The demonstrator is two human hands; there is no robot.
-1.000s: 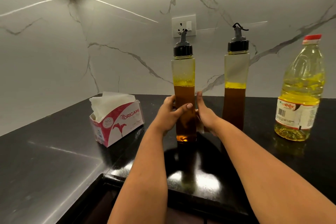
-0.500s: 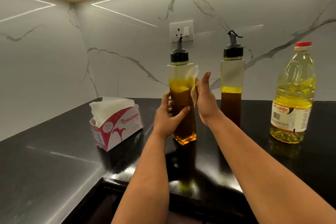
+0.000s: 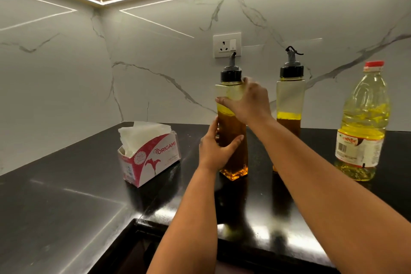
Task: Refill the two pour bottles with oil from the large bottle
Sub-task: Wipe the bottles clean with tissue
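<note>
Tissue box (image 3: pixel 149 154): far left on the bench (image 3: pixel 66 207), apart from the bottles.
Left hand (image 3: pixel 214 147): wraps the lower, dark-oil part of the near bottle (image 3: pixel 232 127); thumb across the front, fingers (image 3: pixel 213 125) curled behind.
Near bottle: upright on the bench, long axis vertical, cap (image 3: pixel 230 74) just above the right hand.
Right hand (image 3: pixel 249 100): laid on the bottle's clear upper part, fingers curved round it; possibly a tissue beneath, too blurred to tell.
Far bottle (image 3: pixel 290 104): upright, untouched.
Large bottle (image 3: pixel 362 122): far right, capped, nearer the right arm.
</note>
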